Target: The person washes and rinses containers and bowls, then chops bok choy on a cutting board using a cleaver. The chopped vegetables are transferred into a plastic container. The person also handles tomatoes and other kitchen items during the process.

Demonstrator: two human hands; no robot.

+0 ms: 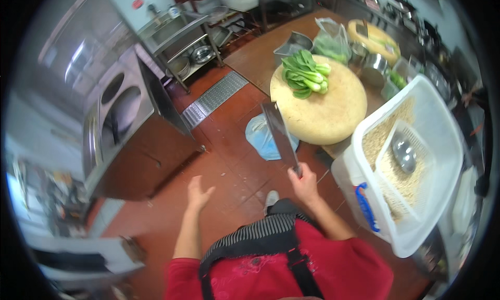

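My right hand (304, 182) is wrapped round the handle of a cleaver (280, 134), its broad dark blade pointing up and away from me beside the board. My left hand (199, 194) hangs over the floor with its fingers apart, holding nothing. A thick round wooden chopping board (338, 110) lies on the worktable ahead to the right. On its far left part rests a bunch of green bok choy (304, 75), the pale stems toward the right. The cleaver is apart from the greens.
At right stands a large white plastic tub (344, 167) of grain with a basket and metal scoop (403, 152). A blue-white bag (264, 138) sits on the floor below the board. Leftward is a steel stove (146, 159). Behind the board are a bag of greens (332, 42) and metal containers (375, 66).
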